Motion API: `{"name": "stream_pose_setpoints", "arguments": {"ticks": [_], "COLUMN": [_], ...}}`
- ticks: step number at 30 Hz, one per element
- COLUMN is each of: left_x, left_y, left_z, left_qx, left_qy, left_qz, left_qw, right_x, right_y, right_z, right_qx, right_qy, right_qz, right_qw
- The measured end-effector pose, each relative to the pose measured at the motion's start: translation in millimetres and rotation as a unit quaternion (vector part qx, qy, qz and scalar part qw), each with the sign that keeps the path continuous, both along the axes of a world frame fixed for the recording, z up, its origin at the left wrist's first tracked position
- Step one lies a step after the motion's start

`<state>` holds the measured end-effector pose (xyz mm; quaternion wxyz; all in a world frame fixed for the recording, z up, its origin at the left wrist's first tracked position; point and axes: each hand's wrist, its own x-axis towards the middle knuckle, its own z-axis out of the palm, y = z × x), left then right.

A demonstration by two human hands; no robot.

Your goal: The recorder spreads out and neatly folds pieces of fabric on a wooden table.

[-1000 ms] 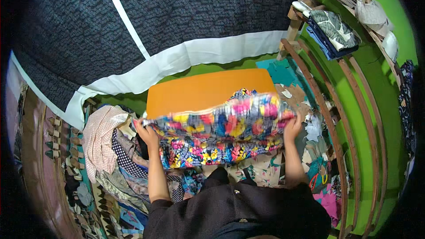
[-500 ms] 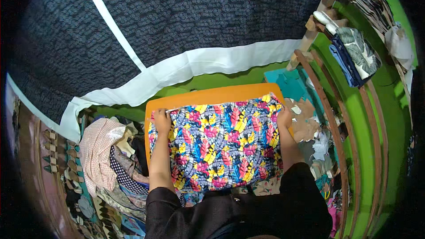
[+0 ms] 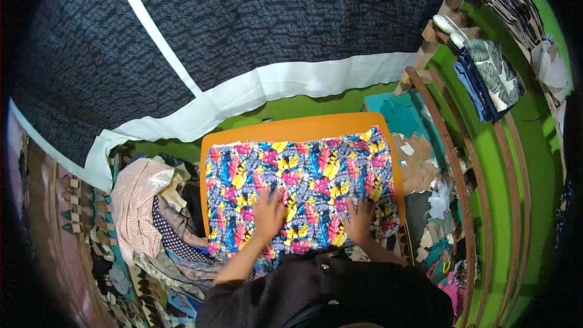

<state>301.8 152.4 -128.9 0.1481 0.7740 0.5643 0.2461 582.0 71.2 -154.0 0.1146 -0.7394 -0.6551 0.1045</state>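
A brightly printed floral cloth (image 3: 316, 170) in pink, yellow, blue and grey lies spread over an orange tabletop (image 3: 297, 126). Its far edge runs a little short of the table's far edge, and its near part meets my dark shirt. My left hand (image 3: 269, 214) rests on the cloth left of the middle, fingers stretched out and somewhat blurred. To the right, my right hand (image 3: 358, 220) also lies on the cloth with its fingers spread. Neither hand grips anything.
Left of the table is a heap of fabrics (image 3: 136, 206), some dotted. Wooden rails (image 3: 446, 146) stand at the right, with folded cloths (image 3: 486, 79) above them. Fabric scraps (image 3: 440, 206) lie between table and rails. A dark patterned curtain (image 3: 273, 18) hangs beyond.
Both hands have let go of the cloth's far corners and moved nearer to me and inward, onto its surface. The cloth now lies flatter and reaches farther across the table's right side.
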Motion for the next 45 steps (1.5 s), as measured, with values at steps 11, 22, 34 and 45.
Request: {"name": "stream_pose_setpoints", "arguments": {"ticks": [11,22,34,45], "left_x": [-19,8,-35,-153], "left_y": [-57,-113,-171,-183], "left_z": [-62,-34,-74,-89], "left_qx": [-0.086,0.069,0.002,-0.008], "left_qy": [0.166,-0.008,0.131,0.220], "left_qz": [0.068,-0.072,-0.122,0.156], "left_qw": [0.980,0.995,0.984,0.963], "right_x": [11,11,22,99], "right_y": [-4,-55,-108,-129], "right_z": [-31,8,-19,-44], "right_qx": [-0.052,0.024,-0.030,0.032], "right_qy": [-0.021,0.066,-0.023,-0.141], "right_qz": [-0.025,0.178,0.247,-0.061], "right_qw": [0.998,0.981,0.968,0.988]}}
